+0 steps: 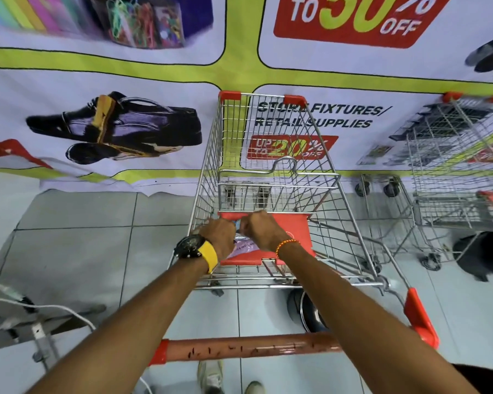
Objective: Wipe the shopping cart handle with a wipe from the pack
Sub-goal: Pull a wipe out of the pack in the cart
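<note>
The shopping cart handle (248, 349) is a reddish bar with dark marks, crossing the bottom of the view below my forearms. Both arms reach over it into the cart. A pale purple wipes pack (244, 245) lies on the red child-seat flap (296, 231). My left hand (218, 236), with a yellow-strapped watch on the wrist, rests on the pack's left side. My right hand (261, 228) is closed at the pack's top, fingers pinched together. Both hands hide most of the pack, so I cannot see whether a wipe is coming out.
The wire cart (268, 172) faces a sale banner on the wall (125, 123). A second cart (453, 172) stands at the right. White cables and a metal frame (26, 317) lie at the lower left. My shoes (211, 376) stand on the tiled floor.
</note>
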A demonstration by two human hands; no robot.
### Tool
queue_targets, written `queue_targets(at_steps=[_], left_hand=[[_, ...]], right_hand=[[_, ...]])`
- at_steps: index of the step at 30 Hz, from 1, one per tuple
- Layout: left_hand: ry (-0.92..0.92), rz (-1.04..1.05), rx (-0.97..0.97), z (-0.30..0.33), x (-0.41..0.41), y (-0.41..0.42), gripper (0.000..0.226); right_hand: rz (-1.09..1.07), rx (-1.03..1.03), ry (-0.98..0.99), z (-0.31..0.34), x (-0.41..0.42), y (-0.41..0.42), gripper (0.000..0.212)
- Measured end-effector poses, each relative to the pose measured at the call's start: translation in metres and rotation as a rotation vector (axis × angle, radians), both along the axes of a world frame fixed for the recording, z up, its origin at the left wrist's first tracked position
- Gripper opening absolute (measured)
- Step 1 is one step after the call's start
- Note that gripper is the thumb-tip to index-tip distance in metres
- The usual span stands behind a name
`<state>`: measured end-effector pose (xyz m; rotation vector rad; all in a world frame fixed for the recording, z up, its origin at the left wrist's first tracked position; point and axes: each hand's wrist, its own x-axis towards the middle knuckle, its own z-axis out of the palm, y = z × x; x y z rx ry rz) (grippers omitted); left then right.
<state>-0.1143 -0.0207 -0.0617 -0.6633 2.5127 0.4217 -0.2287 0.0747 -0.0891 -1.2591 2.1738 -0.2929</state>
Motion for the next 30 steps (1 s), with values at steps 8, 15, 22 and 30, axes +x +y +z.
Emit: queue_targets(at_steps=[8,15,22,30], left_hand=[[-0.042,0.035,-0.068,-0.034,-0.017,0.004,0.030],[0.036,0.150,-0.102,-0.044,-0.014,0.011,0.040],[0.025,0.124,-0.059,-0.061,-0.010,0.003,0.052],[0.050,-0.008,-0.026,-0.039,-0.004,0.007,0.045]], right_hand=[[-0.130,-0.013,-0.075,0.003,-0.013,0.013,0.020],[-0.160,-0.012,-0.075,0.016,-0.025,0.026,0.024],[-0.136,-0.130,-0.021,0.042,-0.041,0.034,0.015],[-0.285,-0.297,-0.237,0.063,-0.037,0.036,0.016]])
